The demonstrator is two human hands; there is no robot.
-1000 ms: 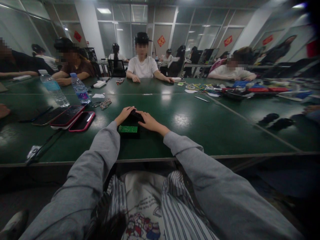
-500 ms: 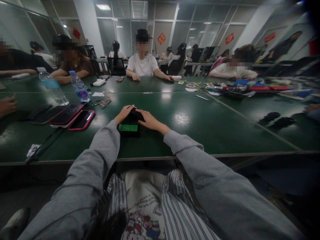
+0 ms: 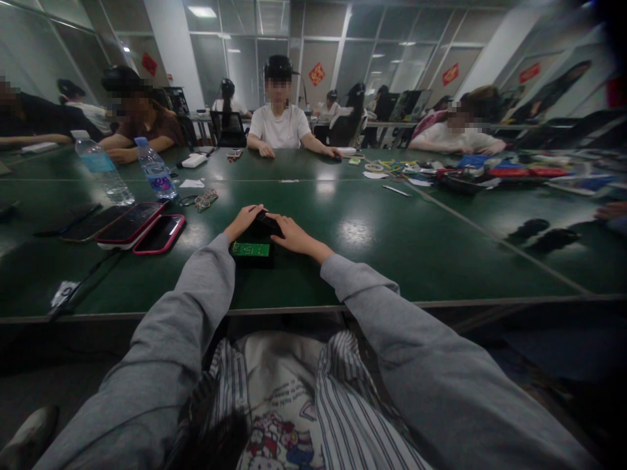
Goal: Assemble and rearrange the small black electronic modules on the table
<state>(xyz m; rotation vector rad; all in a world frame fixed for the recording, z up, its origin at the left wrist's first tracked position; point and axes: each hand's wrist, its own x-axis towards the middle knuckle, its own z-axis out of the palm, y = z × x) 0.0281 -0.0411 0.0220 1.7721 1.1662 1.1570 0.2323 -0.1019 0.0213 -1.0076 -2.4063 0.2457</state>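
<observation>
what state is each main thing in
left hand: touching black object
right hand: touching it too
black object: between the hands, details too dark to tell
green circuit board: flat, green side up
white-capped bottle: upright, capped
blue-capped bottle: upright, capped
phone nearest the left hand: flat, screen up

On the green table (image 3: 421, 261), a clear water bottle with a pale-blue label (image 3: 105, 171) stands at left of the frame beside a smaller bottle with a purple-blue cap (image 3: 157, 171). Below them lie a pink-cased smartphone (image 3: 160, 234) and, just left of it, a red-edged phone (image 3: 128, 222). A jumble of cables and packets (image 3: 470, 175) covers the right side. At upper centre sits a co-worker in a white T-shirt (image 3: 280, 129); a red diamond-shaped decoration (image 3: 316, 74) hangs behind.
</observation>
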